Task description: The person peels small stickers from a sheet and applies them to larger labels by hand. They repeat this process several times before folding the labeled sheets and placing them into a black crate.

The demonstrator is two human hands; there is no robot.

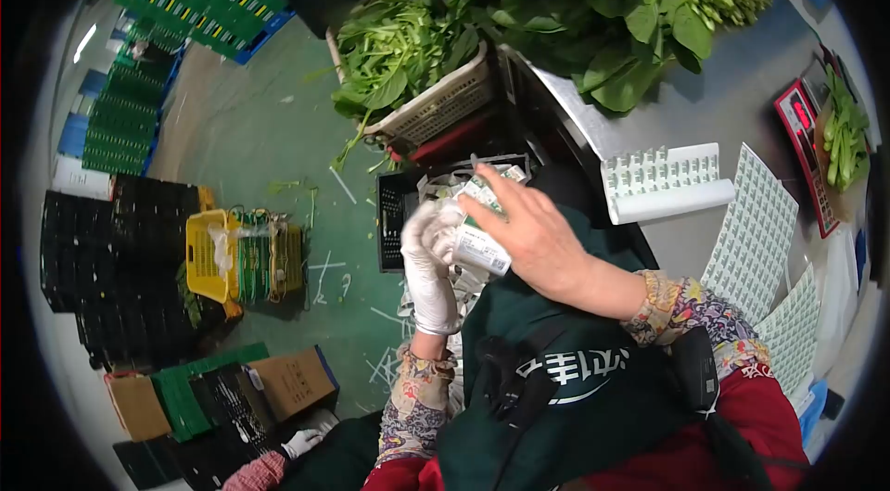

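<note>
My left hand (430,270), in a white glove, is closed with its fingers curled round a white printed label (482,250). Small text, a square code and a green patch show on the label, which curves like a strip or small roll. My bare right hand (545,239) comes in from the right and pinches at the label's upper side; its fingertips partly hide the contact. Below the hands, a black crate (394,204) holds a heap of white and green printed pieces, partly covered by my hands.
Leafy greens (593,0) are piled on the metal table (667,106), with a beige crate of greens (426,111) beside it. Label sheets (756,231), a label roll (672,199) and a red scale (802,157) lie right. A yellow basket (211,259) stands left; a co-worker's gloved hand (304,441) shows below.
</note>
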